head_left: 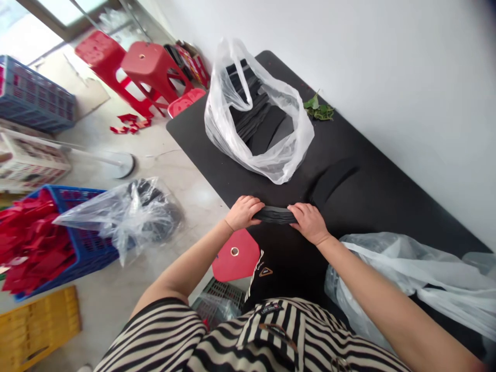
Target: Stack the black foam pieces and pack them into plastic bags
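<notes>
My left hand [243,212] and my right hand [309,222] are both closed around the two ends of a stack of thin black sheets [276,215], held on edge on the black table [217,155]. Just behind the stack lie a few loose black sheets [333,178] flat on the table. Further back, an open clear plastic bag [263,155] holds more black strips. My arms reach in from the lower edge, over a black-and-white striped top.
Another clear plastic bag [418,274] lies on the table at the right. Green leaves [320,109] sit by the white wall. On the floor at left are a blue crate of red pieces [42,237], a bagged black bundle [132,212], red stools [151,67] and a yellow crate [39,325].
</notes>
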The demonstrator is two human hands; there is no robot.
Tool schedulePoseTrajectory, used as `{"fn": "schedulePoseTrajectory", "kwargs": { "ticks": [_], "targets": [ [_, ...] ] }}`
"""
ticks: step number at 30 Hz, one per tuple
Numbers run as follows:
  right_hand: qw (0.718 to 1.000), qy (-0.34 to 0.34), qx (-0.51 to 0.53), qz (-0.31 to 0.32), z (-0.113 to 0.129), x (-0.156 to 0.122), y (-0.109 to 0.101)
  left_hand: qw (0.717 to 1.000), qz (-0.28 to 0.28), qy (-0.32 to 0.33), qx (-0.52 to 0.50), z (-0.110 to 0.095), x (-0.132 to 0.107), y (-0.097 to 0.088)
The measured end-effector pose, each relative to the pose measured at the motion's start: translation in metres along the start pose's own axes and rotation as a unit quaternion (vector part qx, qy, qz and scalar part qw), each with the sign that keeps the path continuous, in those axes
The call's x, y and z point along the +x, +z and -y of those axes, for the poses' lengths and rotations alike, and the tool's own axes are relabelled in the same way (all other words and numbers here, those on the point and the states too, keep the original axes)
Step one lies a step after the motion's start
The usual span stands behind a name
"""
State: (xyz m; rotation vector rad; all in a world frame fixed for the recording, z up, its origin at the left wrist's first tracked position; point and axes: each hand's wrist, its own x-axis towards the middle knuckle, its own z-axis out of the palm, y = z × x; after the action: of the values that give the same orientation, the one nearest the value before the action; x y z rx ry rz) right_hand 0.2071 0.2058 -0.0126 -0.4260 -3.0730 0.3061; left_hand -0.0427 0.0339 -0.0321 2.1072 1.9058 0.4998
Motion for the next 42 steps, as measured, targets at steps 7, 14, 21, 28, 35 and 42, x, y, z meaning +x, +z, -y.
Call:
{"fn": "schedulePoseTrajectory", "kwargs": {
  "ticks": [7, 14, 21, 28, 35, 42],
  "targets": [
    [1.0, 0.009, 0.0, 0.015, -0.003, 0.002, 0.007, 1.0, -0.012, -0.012, 0.008, 0.006, 0.004, 0.007],
    [1.0, 0.018, -0.006, 0.021, -0.004, 0.002, 0.009, 0.999, -0.023, -0.009, 0.027, 0.0, 0.009, 0.003],
    [0.999, 0.01, 0.01, -0.037, 0.015, 0.012, 0.001, 0.998, -0.035, -0.005, 0.043, -0.006, 0.013, 0.008],
    [0.999, 0.006, 0.025, -0.028, 0.032, 0.026, 0.001, 0.996, -0.055, -0.025, 0.065, -0.01, 0.018, 0.008],
    [1.0, -0.016, 0.008, -0.004, 0.024, 0.02, -0.005, 0.997, -0.014, 0.007, 0.081, -0.019, 0.02, -0.006],
    [1.0, 0.007, 0.013, 0.011, 0.023, 0.02, -0.002, 0.998, 0.027, -0.019, 0.054, -0.019, 0.026, -0.008]
  ]
}}
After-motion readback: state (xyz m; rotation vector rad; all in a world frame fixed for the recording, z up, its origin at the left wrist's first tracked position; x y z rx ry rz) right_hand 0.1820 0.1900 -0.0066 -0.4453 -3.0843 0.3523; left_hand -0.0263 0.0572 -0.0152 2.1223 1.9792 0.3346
